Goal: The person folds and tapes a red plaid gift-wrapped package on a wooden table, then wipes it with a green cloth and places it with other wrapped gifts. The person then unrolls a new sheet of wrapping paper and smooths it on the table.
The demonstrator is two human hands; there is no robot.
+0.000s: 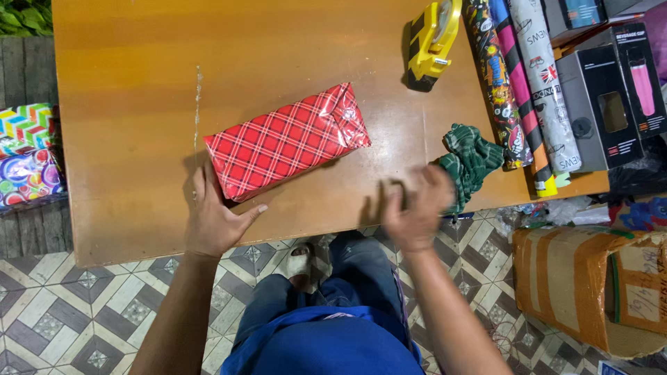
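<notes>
A box wrapped in shiny red plaid paper [288,141] lies tilted on the orange-brown wooden table [139,90]. My left hand [215,219] rests flat at the table's near edge, fingers spread, touching the box's near left corner. My right hand [415,208] is blurred near the front edge, fingers curled, right beside a green bow of striped ribbon [469,161]. Whether it grips the bow is unclear.
A yellow tape dispenser [432,42] sits at the back. Rolls of patterned wrapping paper [528,90] lie at right beside black product boxes [604,97]. A taped cardboard box [590,278] stands on the tiled floor at right, colourful wrapped parcels [26,153] at left.
</notes>
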